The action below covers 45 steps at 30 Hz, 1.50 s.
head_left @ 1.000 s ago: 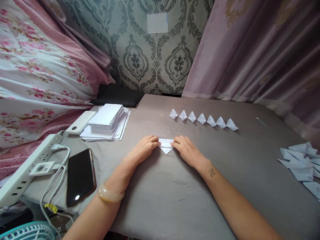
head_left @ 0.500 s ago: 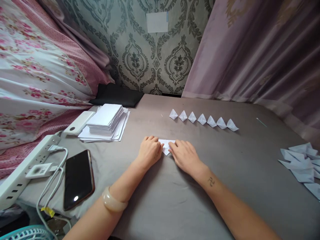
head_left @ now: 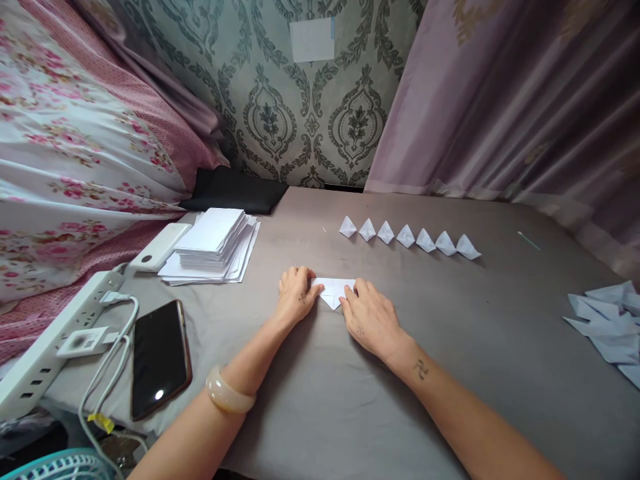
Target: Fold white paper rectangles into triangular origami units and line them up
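Part-folded paper point(head_left: 332, 287) flat on the grey cloth point(head_left: 330, 407), a hand at each end

Paper lies mid-table: straight edge away from the person, point toward them, a folded band across its width

Left hand point(head_left: 295, 293): loosely curled, thumb and fingers nearly together, holding the left end. Right hand point(head_left: 373, 317): half curled, thumb and fingertips on the right end, holding it too; undersides of the fingers hidden

Progress, by judgement: first folds are in, piece still flat. Beyond it, seven peaked white pieces point(head_left: 405, 236) stand in a row, shaped further than this one. Far right, a heap of folded pieces point(head_left: 603, 317), cut off by the frame. Left, a stack of white sheets point(head_left: 210, 230), apparently unfolded. This piece looks well short of the row's shape

Against half a second ago: left hand has drawn outward, uncovering more of the paper; right hand sits slightly further right. Row, stack and heap look unmoved, bar a small view shift

Further out: dark-screened phone point(head_left: 161, 360) and power strip point(head_left: 57, 340) near the left edge, black item point(head_left: 235, 191) behind the stack, patterned wall point(head_left: 313, 127) at the back
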Each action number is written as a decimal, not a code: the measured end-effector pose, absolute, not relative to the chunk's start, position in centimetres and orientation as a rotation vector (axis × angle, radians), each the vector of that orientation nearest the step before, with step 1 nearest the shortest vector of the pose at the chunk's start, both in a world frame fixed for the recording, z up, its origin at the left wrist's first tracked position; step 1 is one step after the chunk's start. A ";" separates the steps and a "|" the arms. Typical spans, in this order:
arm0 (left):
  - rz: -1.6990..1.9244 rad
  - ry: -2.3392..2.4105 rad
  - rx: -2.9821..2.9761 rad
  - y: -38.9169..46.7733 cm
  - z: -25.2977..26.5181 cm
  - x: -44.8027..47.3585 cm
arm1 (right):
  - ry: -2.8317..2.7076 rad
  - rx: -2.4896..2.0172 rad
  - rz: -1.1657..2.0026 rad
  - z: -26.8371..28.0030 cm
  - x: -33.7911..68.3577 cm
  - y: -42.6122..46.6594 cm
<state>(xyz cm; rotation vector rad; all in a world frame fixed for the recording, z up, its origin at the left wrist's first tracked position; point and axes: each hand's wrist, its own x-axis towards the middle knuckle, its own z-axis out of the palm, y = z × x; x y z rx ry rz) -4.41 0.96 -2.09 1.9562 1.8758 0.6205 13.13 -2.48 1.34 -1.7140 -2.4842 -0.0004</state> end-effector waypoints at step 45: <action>0.561 1.195 3.197 0.0 -0.3 -3.5 | -2.541 -1.052 -0.548 -0.8 19.4 -0.5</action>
